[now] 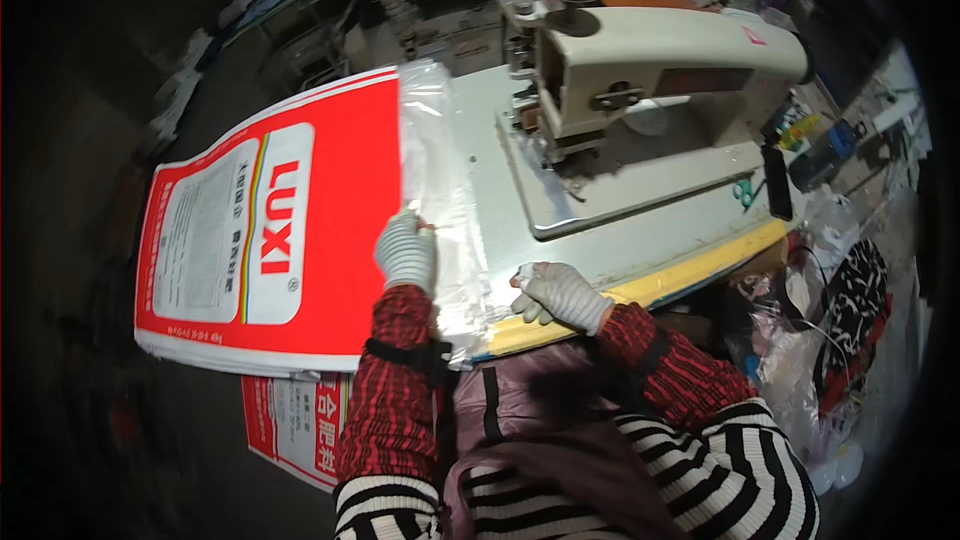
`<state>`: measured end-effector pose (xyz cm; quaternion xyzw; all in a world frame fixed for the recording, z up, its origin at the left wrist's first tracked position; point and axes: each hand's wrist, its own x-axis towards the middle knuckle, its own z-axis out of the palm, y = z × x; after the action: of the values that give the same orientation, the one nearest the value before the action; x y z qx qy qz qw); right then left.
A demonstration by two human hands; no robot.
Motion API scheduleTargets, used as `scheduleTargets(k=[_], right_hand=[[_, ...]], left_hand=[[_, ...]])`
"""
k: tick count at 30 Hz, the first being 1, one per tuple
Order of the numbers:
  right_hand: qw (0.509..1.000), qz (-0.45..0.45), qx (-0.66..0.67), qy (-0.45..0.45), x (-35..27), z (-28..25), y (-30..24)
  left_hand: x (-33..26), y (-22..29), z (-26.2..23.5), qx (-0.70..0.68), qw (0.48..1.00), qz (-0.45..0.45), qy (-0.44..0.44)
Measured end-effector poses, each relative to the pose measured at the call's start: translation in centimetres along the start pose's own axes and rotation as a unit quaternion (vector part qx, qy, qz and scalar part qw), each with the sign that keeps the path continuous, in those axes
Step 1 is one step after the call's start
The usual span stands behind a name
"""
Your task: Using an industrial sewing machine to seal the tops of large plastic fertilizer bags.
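Note:
A stack of red and white woven sacks [345, 140] lies on the left part of the pale machine table. Clear plastic liner [440, 150] sticks out past their right edge. My left hand [408, 252], in a striped pale glove, rests on the top sack where red fabric meets liner, fingers lying against it. At the table's near edge, right of the liner, is my right hand [562, 296], gloved too, its fingers loosely bent and apart with nothing visible between them. The cream industrial sewing machine [640, 70] stands beyond it, its needle area left of the arm.
Yellow padding [690, 265] lines the table's front edge. Small green scissors [743, 192] and a dark phone-like slab [777, 183] lie at the right, near a dark bottle [825, 158]. Another printed sack [290, 425] shows below the stack. Plastic bags [785, 340] crowd the lower right.

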<state>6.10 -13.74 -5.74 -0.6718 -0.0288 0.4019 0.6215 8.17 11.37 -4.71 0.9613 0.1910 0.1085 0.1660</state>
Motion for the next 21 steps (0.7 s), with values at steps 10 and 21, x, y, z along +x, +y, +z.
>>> scheduleTargets(k=[10, 21], right_hand=[[0.997, -0.062, -0.048, 0.001, -6.8, -2.1, 4.0], [0.876, -0.094, 0.233, 0.411, -27.1, -10.2, 15.5]], left_hand=[[-2.0, -1.6, 0.0, 0.08, 0.986, 0.107, 0.101], [0.7, -3.0, 1.6, -0.025, 0.996, 0.066, 0.054]])
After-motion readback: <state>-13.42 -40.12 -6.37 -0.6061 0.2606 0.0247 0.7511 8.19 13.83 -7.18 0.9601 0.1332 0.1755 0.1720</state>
